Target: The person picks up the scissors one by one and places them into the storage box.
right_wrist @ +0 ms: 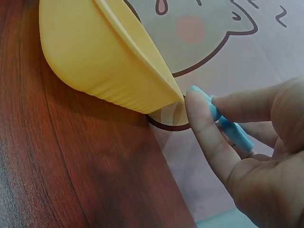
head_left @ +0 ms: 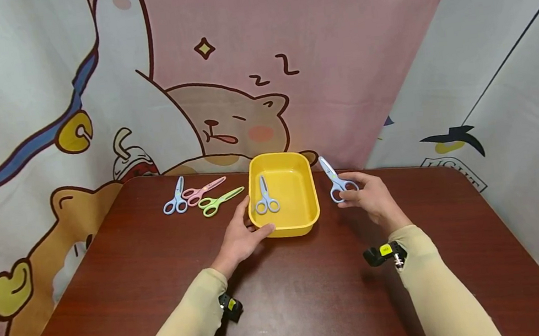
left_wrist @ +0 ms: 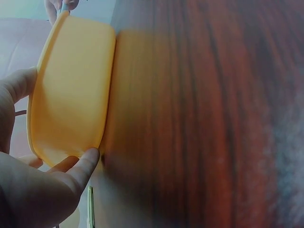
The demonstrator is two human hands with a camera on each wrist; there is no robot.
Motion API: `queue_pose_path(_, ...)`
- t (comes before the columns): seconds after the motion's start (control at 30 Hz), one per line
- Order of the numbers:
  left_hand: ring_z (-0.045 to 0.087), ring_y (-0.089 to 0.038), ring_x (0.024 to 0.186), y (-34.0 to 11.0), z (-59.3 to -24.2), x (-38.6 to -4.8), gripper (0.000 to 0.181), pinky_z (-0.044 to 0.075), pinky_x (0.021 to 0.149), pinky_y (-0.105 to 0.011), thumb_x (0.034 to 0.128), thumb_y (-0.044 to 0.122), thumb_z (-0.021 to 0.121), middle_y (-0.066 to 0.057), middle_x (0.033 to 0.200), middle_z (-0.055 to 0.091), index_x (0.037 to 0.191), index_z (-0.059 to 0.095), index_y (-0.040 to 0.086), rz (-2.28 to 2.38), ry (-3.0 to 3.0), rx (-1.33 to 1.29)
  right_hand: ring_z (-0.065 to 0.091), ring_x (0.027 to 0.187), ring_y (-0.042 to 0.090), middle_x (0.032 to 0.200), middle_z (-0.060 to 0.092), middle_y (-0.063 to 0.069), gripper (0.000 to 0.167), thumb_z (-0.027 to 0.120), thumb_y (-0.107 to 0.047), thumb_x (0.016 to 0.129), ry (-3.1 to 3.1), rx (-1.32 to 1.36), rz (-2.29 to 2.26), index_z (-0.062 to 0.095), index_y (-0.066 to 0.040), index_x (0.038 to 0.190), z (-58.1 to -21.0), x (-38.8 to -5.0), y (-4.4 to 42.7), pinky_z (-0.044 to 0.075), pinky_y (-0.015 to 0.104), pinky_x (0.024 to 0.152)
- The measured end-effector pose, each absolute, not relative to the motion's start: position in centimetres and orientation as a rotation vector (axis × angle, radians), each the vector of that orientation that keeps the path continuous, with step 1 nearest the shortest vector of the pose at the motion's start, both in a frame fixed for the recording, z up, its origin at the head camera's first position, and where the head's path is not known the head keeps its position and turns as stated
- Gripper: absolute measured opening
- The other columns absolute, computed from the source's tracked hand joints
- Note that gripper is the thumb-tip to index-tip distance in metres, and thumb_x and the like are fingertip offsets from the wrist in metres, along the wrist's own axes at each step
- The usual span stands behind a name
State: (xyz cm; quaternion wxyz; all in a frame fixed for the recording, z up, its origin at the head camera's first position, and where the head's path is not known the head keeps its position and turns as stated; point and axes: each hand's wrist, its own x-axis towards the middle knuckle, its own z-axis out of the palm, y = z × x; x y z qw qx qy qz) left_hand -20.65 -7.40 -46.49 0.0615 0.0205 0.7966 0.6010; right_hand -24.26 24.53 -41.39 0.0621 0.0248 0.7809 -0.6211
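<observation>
Beside yellow tray [head_left: 298,198] | blue scissors [head_left: 333,178] jut forward-left from pinching right hand [head_left: 373,198] | left hand [head_left: 239,239] grips tray

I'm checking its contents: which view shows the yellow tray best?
The head view: it looks down into the yellow tray, showing blue scissors inside. The left wrist view shows its outer wall and the left hand; the right wrist view, its outside, cut off at top.
</observation>
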Motion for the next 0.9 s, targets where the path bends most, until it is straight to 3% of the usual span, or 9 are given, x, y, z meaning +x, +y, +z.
queue_pose_path(0.27, 0.063, -0.033, 0.123, -7.4, -46.4, -20.6, 0.101, 0.057, 0.097, -0.042, 0.0857, 0.020, 0.085, -0.018, 0.151, 0.048, 0.165, 0.023, 0.016, 1.809, 2.411, 0.053, 0.070, 0.081, 0.014, 0.118, 0.052, 0.024, 0.053, 0.064, 0.012, 0.094, 2.337, 0.050, -1.887, 0.050, 0.008, 0.145, -41.1, -24.2, 24.1, 0.063, 0.038, 0.082)
queue_pose_path(0.6, 0.063, -0.033, 0.122, -7.4, -46.6, -20.6, 0.100, 0.057, 0.096, -0.042, 0.0862, 0.021, 0.085, -0.018, 0.153, 0.046, 0.165, 0.023, 0.016, 1.785, 2.441, 0.067, 0.070, 0.080, 0.015, 0.120, 0.051, 0.027, 0.054, 0.064, 0.013, 0.093, 2.312, 0.041, -1.909, 0.051, 0.007, 0.145, -40.9, -24.4, 23.5, 0.063, 0.035, 0.078)
queue_pose_path(0.9, 0.065, -0.033, 0.120, -7.5, -46.5, -20.6, 0.100, 0.057, 0.095, -0.041, 0.0865, 0.020, 0.084, -0.020, 0.151, 0.048, 0.165, 0.023, 0.016, 1.790, 2.433, 0.070, 0.071, 0.075, 0.017, 0.114, 0.054, 0.021, 0.052, 0.065, 0.011, 0.093, 2.335, 0.059, -1.866, 0.053, 0.005, 0.144, -40.5, -24.7, 22.9, 0.063, 0.036, 0.077)
